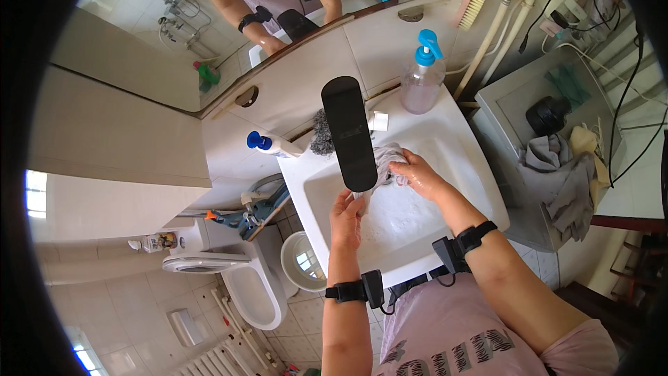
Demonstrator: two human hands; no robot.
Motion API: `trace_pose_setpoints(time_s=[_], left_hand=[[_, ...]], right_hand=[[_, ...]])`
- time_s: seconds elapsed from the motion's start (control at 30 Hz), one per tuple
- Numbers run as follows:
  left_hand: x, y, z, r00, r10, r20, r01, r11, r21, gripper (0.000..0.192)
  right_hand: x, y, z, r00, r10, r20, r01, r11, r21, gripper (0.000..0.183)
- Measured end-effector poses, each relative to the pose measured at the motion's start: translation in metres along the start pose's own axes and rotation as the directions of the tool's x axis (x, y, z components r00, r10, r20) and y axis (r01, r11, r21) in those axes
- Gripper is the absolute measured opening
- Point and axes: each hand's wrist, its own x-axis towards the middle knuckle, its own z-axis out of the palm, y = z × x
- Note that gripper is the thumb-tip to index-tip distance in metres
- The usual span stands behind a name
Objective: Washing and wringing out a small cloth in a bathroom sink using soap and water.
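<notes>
Both hands hold a wet, light grey cloth (pixel 389 159) over a white washbasin (pixel 454 167) with suds at its bottom. My left hand (pixel 347 219) grips the cloth's lower left end by the basin's left side. Higher up on the right, my right hand (pixel 417 172) closes on the bunched part, its skin wet. A dark, rounded oblong object (pixel 349 133) in front of the view hides part of the cloth and most of the faucet (pixel 379 121).
A pump bottle (pixel 421 83) and a blue-capped bottle (pixel 274 145) stand at the basin's back, with a grey scouring pad (pixel 322 133) between. Grey cloths (pixel 558 183) lie on a cabinet at right. A bucket (pixel 302 261) and toilet (pixel 255 292) are at left.
</notes>
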Motion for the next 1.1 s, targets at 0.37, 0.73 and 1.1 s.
trace_pose_setpoints(time_s=[0.37, 0.73, 1.1], left_hand=[[-0.001, -0.023, 0.013, 0.994, -0.089, -0.07, 0.102, 0.974, 0.2, 0.042], [0.0, -0.008, 0.014, 0.987, -0.159, 0.009, 0.139, 0.834, -0.533, 0.029], [-0.008, -0.004, 0.044, 0.99, -0.049, 0.134, 0.106, 0.88, -0.464, 0.024]], right_hand=[[-0.008, 0.006, 0.0, 0.966, 0.182, 0.182, -0.242, 0.885, 0.398, 0.013], [-0.015, -0.02, 0.005, 0.981, 0.139, 0.138, -0.19, 0.844, 0.502, 0.037], [0.035, -0.078, 0.022, 0.992, -0.11, 0.058, 0.107, 0.993, 0.048, 0.028]])
